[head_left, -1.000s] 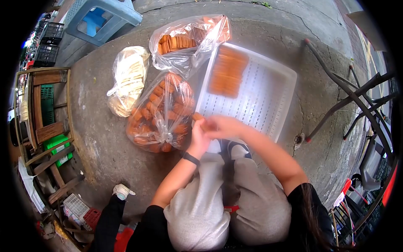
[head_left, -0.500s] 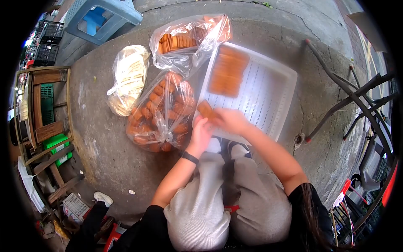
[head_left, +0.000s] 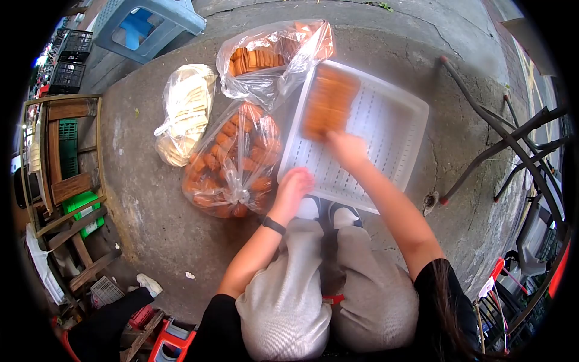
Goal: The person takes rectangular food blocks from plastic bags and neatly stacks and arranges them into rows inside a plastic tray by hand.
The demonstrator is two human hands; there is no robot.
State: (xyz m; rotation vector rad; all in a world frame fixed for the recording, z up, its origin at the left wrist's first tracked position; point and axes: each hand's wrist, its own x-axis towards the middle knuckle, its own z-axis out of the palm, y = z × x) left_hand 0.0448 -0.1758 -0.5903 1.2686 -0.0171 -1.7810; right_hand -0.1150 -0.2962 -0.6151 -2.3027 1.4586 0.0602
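Note:
A white slotted plastic tray (head_left: 386,145) lies on the concrete before my feet. Along its left side stands a tight row of orange-brown rectangular slices, which look like dried tofu (head_left: 330,102). My right hand (head_left: 348,149) is inside the tray, blurred, its fingers closed on a slice at the row's near end. At the tray's near left corner is my left hand (head_left: 295,186), fingers loosely apart and nothing visible in them. Left of the tray sits a clear bag of brown tofu pieces (head_left: 232,163). Behind it an open clear bag (head_left: 274,60) holds more brown slices.
A knotted bag of pale slices (head_left: 187,114) lies to the left. At the back stands a blue plastic stool (head_left: 148,30). Dark metal legs (head_left: 482,130) stick out on the right. A wooden frame (head_left: 63,163) and another person's leg and shoe (head_left: 148,285) are on the left.
My right hand has carried the brown slice away from my left hand, forward to the row. My left hand has let go of it. The other person's leg has shifted at lower left.

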